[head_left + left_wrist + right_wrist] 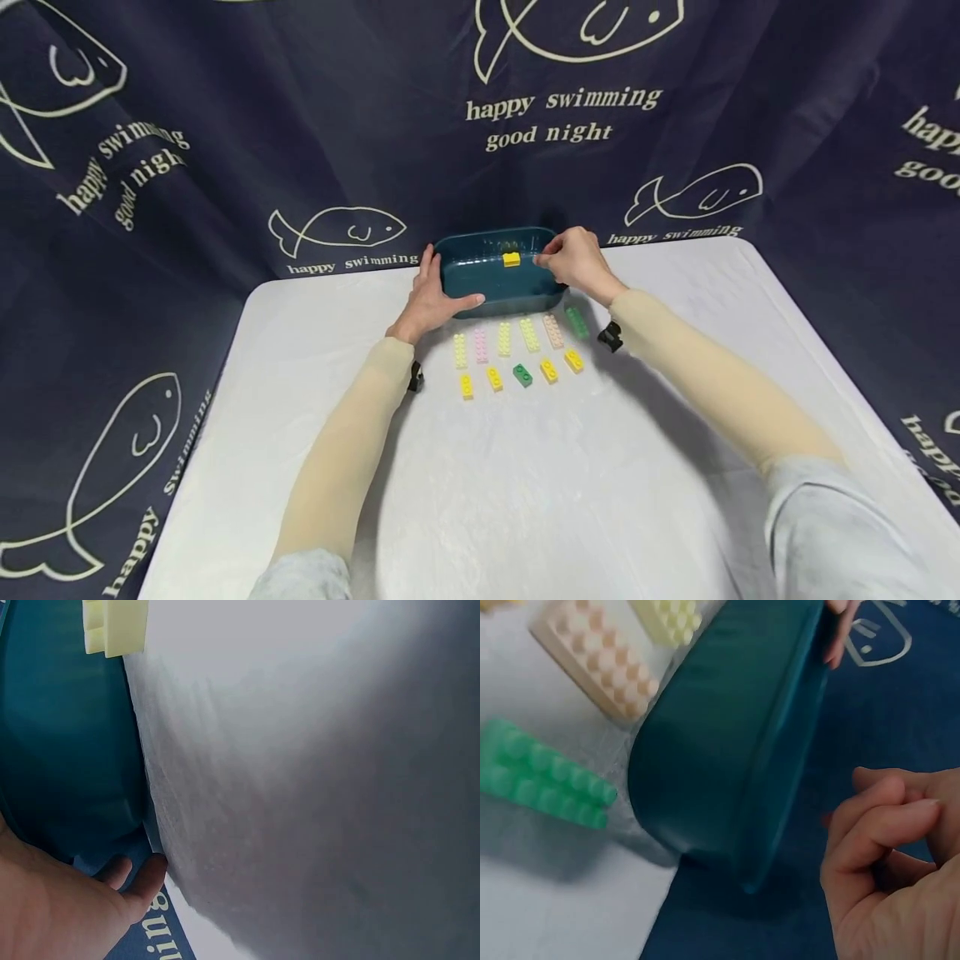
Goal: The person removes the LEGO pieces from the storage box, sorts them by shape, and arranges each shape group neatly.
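Observation:
A dark teal bin (491, 287) stands at the table's far edge, seen side-on in the right wrist view. My left hand (435, 296) rests against its left end, fingers straight along the outside and thumb across the front rim. One yellow brick (512, 259) is inside the bin, toward its back wall. Over the right end is my right hand (581, 262), its thumb and index finger slightly apart close to that brick. The right wrist view shows its other fingers curled toward the palm, with no brick visible in them.
In front of the bin lies a row of long studded bricks: pale yellow (504, 340), pink (481, 344), peach (552, 331) and translucent green (577, 322). Nearer is a row of shorter ones, yellow (549, 371) and green (522, 375). A dark curtain (337, 150) hangs right behind the table.

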Available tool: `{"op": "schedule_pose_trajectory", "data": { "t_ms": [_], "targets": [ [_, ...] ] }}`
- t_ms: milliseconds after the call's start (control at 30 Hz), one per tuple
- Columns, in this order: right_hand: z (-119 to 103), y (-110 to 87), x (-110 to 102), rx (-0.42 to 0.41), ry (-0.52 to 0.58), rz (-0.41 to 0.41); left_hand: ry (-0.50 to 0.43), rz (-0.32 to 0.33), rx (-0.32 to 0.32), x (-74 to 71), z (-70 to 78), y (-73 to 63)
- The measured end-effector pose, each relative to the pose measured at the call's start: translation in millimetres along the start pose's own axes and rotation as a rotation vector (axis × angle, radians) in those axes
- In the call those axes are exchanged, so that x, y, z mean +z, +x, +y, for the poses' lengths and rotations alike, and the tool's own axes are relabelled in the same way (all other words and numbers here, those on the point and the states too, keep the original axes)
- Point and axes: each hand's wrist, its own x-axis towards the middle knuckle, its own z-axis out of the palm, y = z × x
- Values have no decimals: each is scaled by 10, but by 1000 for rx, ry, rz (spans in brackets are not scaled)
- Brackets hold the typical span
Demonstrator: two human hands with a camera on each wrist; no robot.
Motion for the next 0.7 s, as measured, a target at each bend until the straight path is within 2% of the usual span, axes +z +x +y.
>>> {"op": "schedule_pose_trajectory", "data": {
  "t_ms": [233,367,500,700],
  "targets": [
    [75,417,244,42,40,-12,-16,20,19,11,-15,-15],
    [130,621,406,69,24,-35,-20,14,23,25,-32,-18],
    [144,780,554,113,-15,-51,-33,16,15,28,-37,-21],
    [142,929,710,184,19,-40,-22,28,11,3,-45,1]
  ]
}}
